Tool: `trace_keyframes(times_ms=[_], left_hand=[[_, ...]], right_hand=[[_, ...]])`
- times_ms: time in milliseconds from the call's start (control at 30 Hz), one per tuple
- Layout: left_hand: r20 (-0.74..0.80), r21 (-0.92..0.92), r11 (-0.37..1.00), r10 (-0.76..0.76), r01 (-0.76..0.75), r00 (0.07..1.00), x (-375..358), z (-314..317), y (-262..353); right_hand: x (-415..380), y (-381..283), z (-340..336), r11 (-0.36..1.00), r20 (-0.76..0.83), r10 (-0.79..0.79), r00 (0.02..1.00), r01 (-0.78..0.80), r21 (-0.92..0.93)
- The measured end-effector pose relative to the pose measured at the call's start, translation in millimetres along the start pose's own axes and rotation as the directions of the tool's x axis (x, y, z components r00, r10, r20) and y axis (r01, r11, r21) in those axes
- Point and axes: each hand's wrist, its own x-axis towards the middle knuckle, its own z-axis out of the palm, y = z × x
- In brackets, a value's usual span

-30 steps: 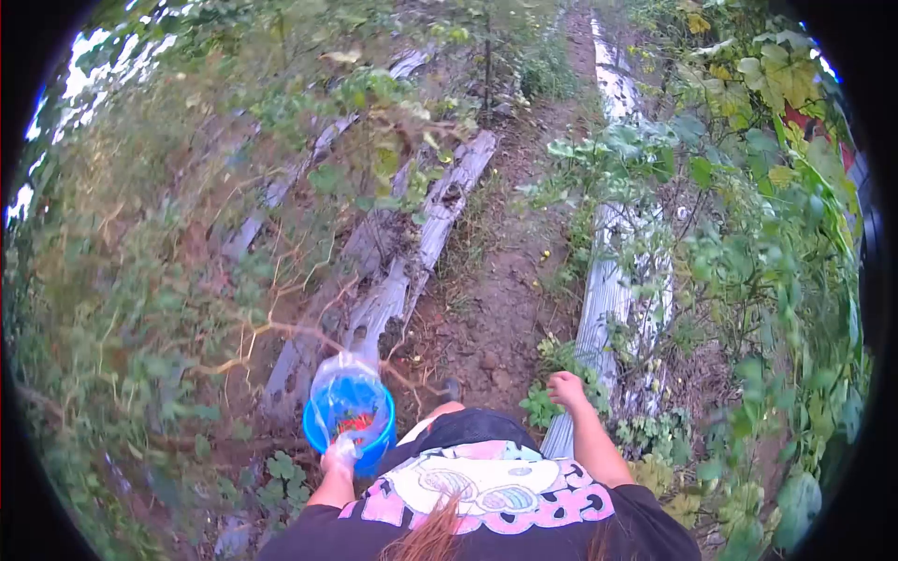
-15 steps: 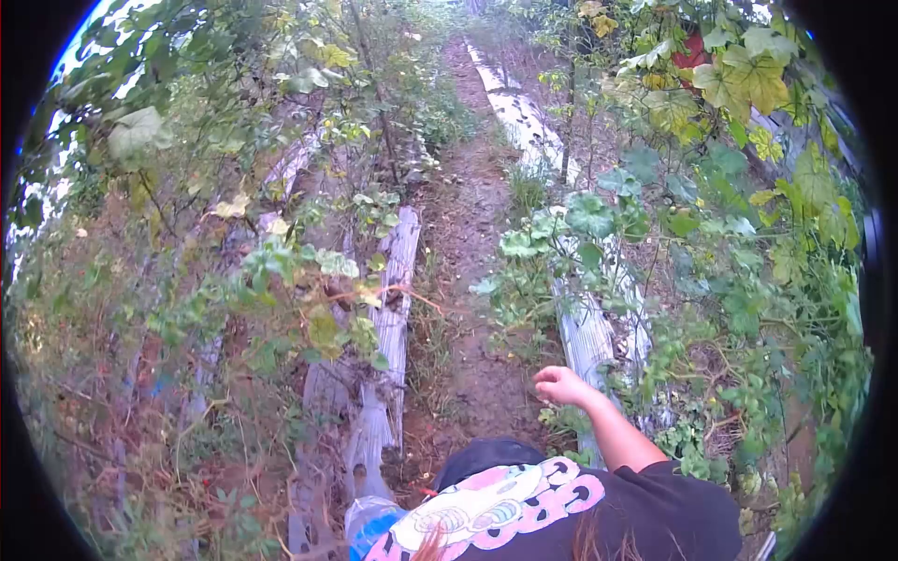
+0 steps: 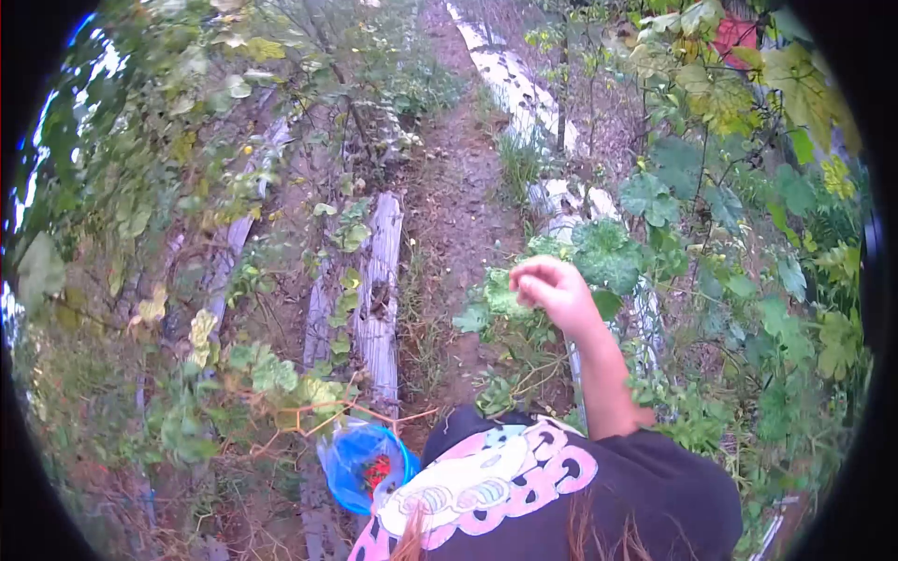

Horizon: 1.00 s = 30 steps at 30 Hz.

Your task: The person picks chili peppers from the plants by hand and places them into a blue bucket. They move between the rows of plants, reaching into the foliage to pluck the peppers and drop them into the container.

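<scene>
My right hand (image 3: pixel 552 285) is raised ahead of my body, next to broad green leaves (image 3: pixel 608 252) on the right of the path. Its fingers are curled in towards the thumb; whether anything small is between them I cannot make out. My left hand is out of sight. Beside my left side is a blue bucket (image 3: pixel 409 458) lined with a clear plastic bag (image 3: pixel 344 458). Small red pieces, perhaps fruits, show inside it (image 3: pixel 376 470). A thin branching orange-brown stem (image 3: pixel 318 409) crosses just above the bucket.
A narrow dirt path (image 3: pixel 458 215) runs away between plant rows. Weathered pale strips of ground cover (image 3: pixel 382 271) lie along its left, with a white strip (image 3: pixel 510 79) farther off. Dense vines (image 3: pixel 748 309) stand on the right, tangled plants (image 3: pixel 187 393) on the left.
My right hand has risen and moved forward to the leaves. The view has tilted, and the bucket, mostly hidden before, now shows its red contents.
</scene>
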Motion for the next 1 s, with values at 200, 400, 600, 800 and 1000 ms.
trace_keyframes(times_ms=[200, 400, 600, 800, 1000], left_hand=[[-0.045, -0.032, 0.999, -0.040, 0.038, 0.998, 7, 52, 56], [-0.095, -0.085, 0.994, -0.078, 0.070, 0.992, 42, 89, 108], [-0.104, -0.152, 0.985, -0.102, 0.086, 0.989, 140, 136, 176], [-0.089, -0.153, 0.986, -0.074, 0.060, 0.993, 260, 176, 282], [-0.060, -0.045, 0.996, 0.071, -0.074, 0.996, 335, 201, 377]], right_hand=[[103, -14, -33, 0.996, -0.107, -0.082, 0.991, 0.086, 0.032], [152, 4, -102, 0.943, -0.185, -0.089, 0.979, 0.023, -0.332], [199, 9, -156, 0.938, -0.365, -0.106, 0.925, -0.029, -0.346], [239, 87, -193, 0.899, -0.645, -0.027, 0.763, -0.264, -0.350], [286, 94, -189, 0.698, -0.660, 0.094, 0.745, -0.523, -0.490]])
